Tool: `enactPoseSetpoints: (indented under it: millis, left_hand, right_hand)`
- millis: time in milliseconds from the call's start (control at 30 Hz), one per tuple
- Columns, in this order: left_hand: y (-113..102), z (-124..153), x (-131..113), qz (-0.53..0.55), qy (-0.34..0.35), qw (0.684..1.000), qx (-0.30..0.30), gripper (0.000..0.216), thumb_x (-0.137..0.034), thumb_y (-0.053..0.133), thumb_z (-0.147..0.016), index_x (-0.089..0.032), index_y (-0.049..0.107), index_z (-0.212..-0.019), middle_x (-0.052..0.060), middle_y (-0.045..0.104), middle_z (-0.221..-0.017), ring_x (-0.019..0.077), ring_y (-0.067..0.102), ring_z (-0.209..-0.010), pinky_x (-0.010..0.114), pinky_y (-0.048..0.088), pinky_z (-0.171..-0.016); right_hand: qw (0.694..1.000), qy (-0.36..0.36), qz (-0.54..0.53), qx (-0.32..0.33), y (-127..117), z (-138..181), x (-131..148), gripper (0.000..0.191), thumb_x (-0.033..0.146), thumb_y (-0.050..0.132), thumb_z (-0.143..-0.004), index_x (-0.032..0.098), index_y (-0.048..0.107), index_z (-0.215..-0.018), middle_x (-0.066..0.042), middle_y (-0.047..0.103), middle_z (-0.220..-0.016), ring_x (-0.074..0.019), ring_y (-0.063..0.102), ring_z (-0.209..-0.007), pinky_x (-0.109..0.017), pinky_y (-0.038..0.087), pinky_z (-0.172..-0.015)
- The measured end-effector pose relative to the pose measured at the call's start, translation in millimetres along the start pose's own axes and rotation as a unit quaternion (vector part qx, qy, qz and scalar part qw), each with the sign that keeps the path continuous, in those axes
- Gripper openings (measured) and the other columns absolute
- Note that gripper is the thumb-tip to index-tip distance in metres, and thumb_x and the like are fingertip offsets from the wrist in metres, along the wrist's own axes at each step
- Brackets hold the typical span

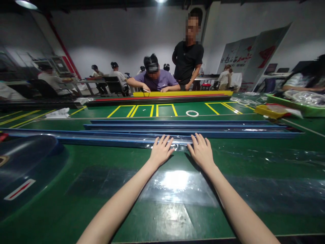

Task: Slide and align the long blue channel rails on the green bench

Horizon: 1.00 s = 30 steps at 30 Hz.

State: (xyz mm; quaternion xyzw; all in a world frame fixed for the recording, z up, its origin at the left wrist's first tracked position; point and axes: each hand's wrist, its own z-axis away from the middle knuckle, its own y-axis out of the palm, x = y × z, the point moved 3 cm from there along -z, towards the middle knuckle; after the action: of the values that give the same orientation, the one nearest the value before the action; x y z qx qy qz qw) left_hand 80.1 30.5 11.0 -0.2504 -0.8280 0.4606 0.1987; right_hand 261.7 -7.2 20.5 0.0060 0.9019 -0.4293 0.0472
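Observation:
Both arms reach forward over the green table. My left hand (pixel 161 149) lies palm down with its fingers spread, on the near edge of a long blue strip (pixel 106 139) and its clear film. Just to the right, my right hand (pixel 202 150) rests palm down with fingers apart, at the strip's right end. Shiny clear plastic film (pixel 180 146) shows between the two hands. Behind them more long blue strips (pixel 228 135) lie side by side across the table. A wide sheet of clear film (pixel 175 193) lies flat below my forearms, reflecting the light.
A dark rounded object (pixel 30 162) stands at left. Farther back are a white ring (pixel 192 113), a yellow tray (pixel 270 111) and a green tray (pixel 302 109) with clear wrapped items. Across the table a person in purple (pixel 162 81) works at a yellow strip (pixel 198 93); another person (pixel 189 61) stands behind.

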Motion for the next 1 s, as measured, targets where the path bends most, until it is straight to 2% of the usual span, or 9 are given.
enactPoseSetpoints:
  millis: [167, 333, 400, 500, 567, 667, 800, 900, 1000]
  left_hand:
    - [-1, 1, 3, -0.002, -0.054, 0.998, -0.032, 0.042, -0.038, 0.034, -0.093, -0.021, 0.052, -0.126, 0.008, 0.05, -0.132, 0.026, 0.04, -0.126, 0.046, 0.025, -0.105]
    - [-3, 1, 3, 0.007, -0.081, 0.996, -0.034, 0.041, -0.035, 0.032, -0.093, -0.02, 0.054, -0.124, 0.008, 0.053, -0.13, 0.026, 0.044, -0.122, 0.046, 0.028, -0.103]
    - [-4, 1, 4, 0.008, -0.088, 0.995, -0.036, 0.041, -0.035, 0.032, -0.093, -0.02, 0.054, -0.124, 0.008, 0.053, -0.13, 0.0262, 0.045, -0.121, 0.047, 0.028, -0.103]
    - [-4, 0, 4, 0.01, -0.1, 0.994, -0.043, 0.039, -0.033, 0.033, -0.092, -0.021, 0.055, -0.123, 0.008, 0.054, -0.129, 0.0262, 0.046, -0.12, 0.047, 0.028, -0.102]
    - [-3, 0, 5, 0.008, -0.109, 0.993, -0.052, 0.039, -0.031, 0.034, -0.091, -0.021, 0.056, -0.122, 0.009, 0.055, -0.128, 0.0264, 0.047, -0.119, 0.047, 0.028, -0.102]
    - [-4, -1, 6, 0.001, -0.124, 0.99, -0.06, 0.038, -0.027, 0.036, -0.089, -0.019, 0.058, -0.118, 0.011, 0.056, -0.125, 0.0274, 0.047, -0.118, 0.048, 0.028, -0.102]
    - [-9, -4, 9, 0.011, -0.131, 0.99, -0.055, 0.035, -0.021, 0.039, -0.086, -0.016, 0.061, -0.113, 0.011, 0.058, -0.122, 0.0276, 0.048, -0.118, 0.048, 0.028, -0.103]
    - [-15, -8, 7, 0.035, -0.103, 0.993, -0.053, 0.034, -0.017, 0.04, -0.085, -0.019, 0.06, -0.113, 0.009, 0.059, -0.121, 0.025, 0.048, -0.118, 0.047, 0.028, -0.103]
    - [-19, -12, -1, 0.056, -0.054, 0.995, -0.056, 0.035, -0.016, 0.041, -0.085, -0.021, 0.059, -0.115, 0.007, 0.059, -0.122, 0.0218, 0.048, -0.118, 0.044, 0.028, -0.104]
  right_hand:
    - [0.999, 0.041, -0.006, -0.03, -8, -3, -21, 0.039, 0.032, 0.036, -0.09, 0.009, 0.06, -0.108, -0.018, 0.06, -0.114, -0.0277, 0.051, -0.107, -0.041, 0.032, -0.091]
    - [0.995, 0.082, -0.022, -0.045, -24, -6, -37, 0.032, 0.028, 0.037, -0.087, 0.013, 0.065, -0.091, -0.015, 0.065, -0.093, -0.0245, 0.057, -0.084, -0.035, 0.039, -0.072]
    - [0.989, 0.142, -0.017, -0.025, -30, -6, -44, 0.033, 0.029, 0.037, -0.086, 0.015, 0.066, -0.082, -0.013, 0.065, -0.079, -0.0224, 0.058, -0.073, -0.032, 0.039, -0.064]
    - [0.97, 0.24, -0.01, 0.044, -33, -2, -54, 0.041, 0.04, 0.038, -0.084, 0.019, 0.068, -0.065, -0.011, 0.06, -0.057, -0.0202, 0.056, -0.055, -0.03, 0.038, -0.055]
    - [0.962, 0.257, -0.026, 0.092, -30, 1, -55, 0.045, 0.044, 0.04, -0.082, 0.021, 0.067, -0.056, -0.01, 0.058, -0.05, -0.0201, 0.056, -0.05, -0.031, 0.038, -0.052]
    - [0.956, 0.249, -0.066, 0.139, -24, 5, -49, 0.045, 0.044, 0.041, -0.08, 0.021, 0.067, -0.051, -0.011, 0.059, -0.05, -0.0222, 0.058, -0.051, -0.033, 0.041, -0.053]
    - [0.938, 0.27, -0.106, 0.191, -21, 7, -35, 0.042, 0.044, 0.042, -0.079, 0.022, 0.068, -0.055, -0.014, 0.065, -0.061, -0.0262, 0.062, -0.058, -0.035, 0.042, -0.054]
    - [0.931, 0.282, -0.145, 0.18, -19, 6, -30, 0.039, 0.046, 0.042, -0.079, 0.024, 0.071, -0.064, -0.012, 0.067, -0.065, -0.0261, 0.063, -0.06, -0.034, 0.041, -0.053]
    - [0.931, 0.297, -0.168, 0.129, -14, 6, -32, 0.035, 0.045, 0.045, -0.077, 0.025, 0.072, -0.069, -0.01, 0.066, -0.063, -0.0239, 0.061, -0.057, -0.031, 0.04, -0.051]
